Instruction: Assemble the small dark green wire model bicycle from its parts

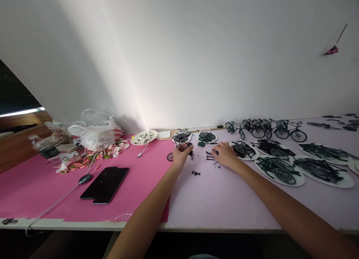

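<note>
My left hand point(181, 154) is closed round a small dark model bicycle, whose spoked wheel point(169, 156) sticks out at its left. To the right, my right hand point(223, 153) rests low over small dark parts point(209, 157) on the pale table covering, fingertips down among them; whether it grips one is too small to tell. A separate black piece point(196, 173) lies in front of the hands. Behind them are a plate of green parts point(206, 137) and a small dark green block point(201, 144).
Finished model bicycles point(266, 129) stand along the wall at right, behind plates of dark parts point(279, 170). Two black phones point(105, 185), a cable with a dark puck point(85, 178), plastic bags point(95, 130) and a plate of pale pieces point(144, 137) are at left.
</note>
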### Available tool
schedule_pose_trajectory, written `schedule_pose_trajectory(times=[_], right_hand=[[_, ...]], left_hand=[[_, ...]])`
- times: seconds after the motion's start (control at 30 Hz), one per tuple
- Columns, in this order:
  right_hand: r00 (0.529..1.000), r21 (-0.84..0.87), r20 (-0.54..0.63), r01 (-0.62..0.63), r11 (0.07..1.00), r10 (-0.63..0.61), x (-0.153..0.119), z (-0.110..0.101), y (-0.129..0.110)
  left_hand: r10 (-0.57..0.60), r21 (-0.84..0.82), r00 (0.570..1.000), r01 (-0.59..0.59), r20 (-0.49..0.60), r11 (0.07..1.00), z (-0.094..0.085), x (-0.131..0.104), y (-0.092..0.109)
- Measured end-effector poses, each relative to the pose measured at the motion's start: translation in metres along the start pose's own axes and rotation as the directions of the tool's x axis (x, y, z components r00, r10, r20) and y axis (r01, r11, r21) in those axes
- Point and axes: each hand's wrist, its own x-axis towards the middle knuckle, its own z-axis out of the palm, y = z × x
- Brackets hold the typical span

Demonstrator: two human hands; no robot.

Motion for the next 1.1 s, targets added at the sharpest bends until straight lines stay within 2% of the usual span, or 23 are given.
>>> schedule_pose_trajectory(times=[0.1,0.23,0.33,0.4,0.53,0.7,0.9,1.0,1.1], right_hand=[[0.997,0.058,-0.054,0.062,0.996,-0.059,-0.001,-0.001,-0.005],[0.963,0.263,-0.102,0.269,0.927,-0.251,-0.007,-0.007,-0.019],[0.910,0.456,-0.030,0.381,0.804,-0.414,-0.017,-0.010,-0.034],[0.878,0.528,0.017,0.398,0.750,-0.478,-0.024,-0.010,-0.043],[0.854,0.586,0.070,0.383,0.714,-0.516,-0.033,-0.010,-0.052],[0.844,0.577,0.062,0.406,0.709,-0.533,-0.033,-0.013,-0.051],[0.817,0.584,0.088,0.421,0.694,-0.570,-0.033,-0.005,-0.052],[0.820,0.595,0.079,0.418,0.687,-0.567,-0.033,-0.001,-0.053],[0.850,0.597,0.071,0.383,0.705,-0.522,-0.036,-0.003,-0.055]], left_hand=[[0.025,0.020,0.999,-0.025,0.024,0.999,0.004,-0.003,-0.002],[0.045,0.017,0.997,-0.046,0.059,0.999,0.007,-0.008,-0.002],[0.048,0.009,0.997,-0.048,0.058,0.999,0.008,-0.011,-0.001],[0.043,0.007,0.997,-0.043,0.059,0.999,0.009,-0.012,0.000],[0.033,-0.017,0.997,-0.032,0.069,0.999,0.010,-0.013,0.002],[0.025,-0.035,0.998,-0.023,0.062,0.999,0.011,-0.013,0.001],[0.015,-0.025,0.997,-0.013,0.077,1.000,0.011,-0.015,0.000],[0.010,-0.015,0.996,-0.009,0.084,1.000,0.011,-0.016,-0.001],[0.020,-0.005,0.995,-0.019,0.099,1.000,0.010,-0.015,-0.003]])
